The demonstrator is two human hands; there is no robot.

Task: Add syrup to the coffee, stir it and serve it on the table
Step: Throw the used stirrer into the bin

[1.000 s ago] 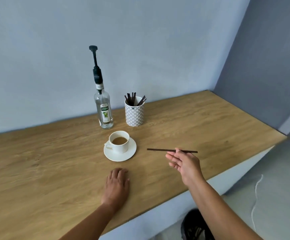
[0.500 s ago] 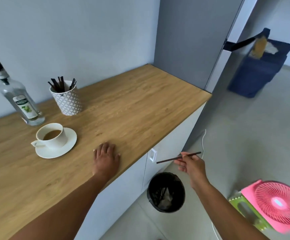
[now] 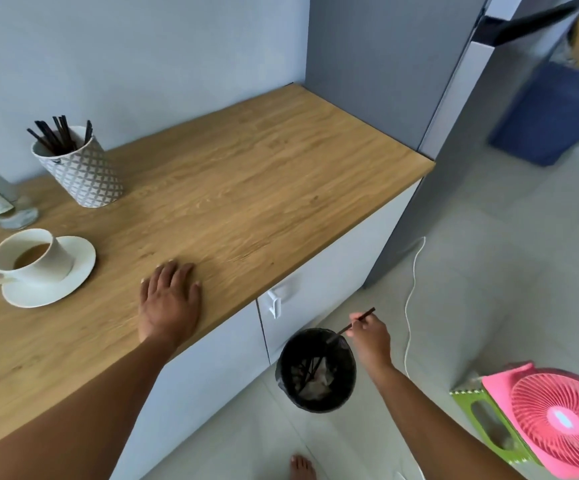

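Head view | right hand (image 3: 367,336) swung off the table (image 3: 246,202) since a second ago, fingers (image 3: 360,330) pinching used stirrer (image 3: 360,318), tip dipping into bin (image 3: 315,407) at 5 o'clock | left hand (image 3: 170,303) flat, fingers released | coffee cup (image 3: 28,258) on saucer (image 3: 77,268), 9 o'clock of left hand | stirring judged done; serving remains

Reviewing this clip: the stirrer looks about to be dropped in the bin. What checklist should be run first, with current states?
1. Right hand pinches the stirrer: ok.
2. Stirrer's lower end reaches over the bin opening: ok.
3. Bin is uncovered, with room left: ok.
4. Left hand lies flat on the counter, apart from the cup: ok.
5. Cup stands upright on its saucer, coffee inside: ok.
6. Coffee fully stirred: cannot tell.
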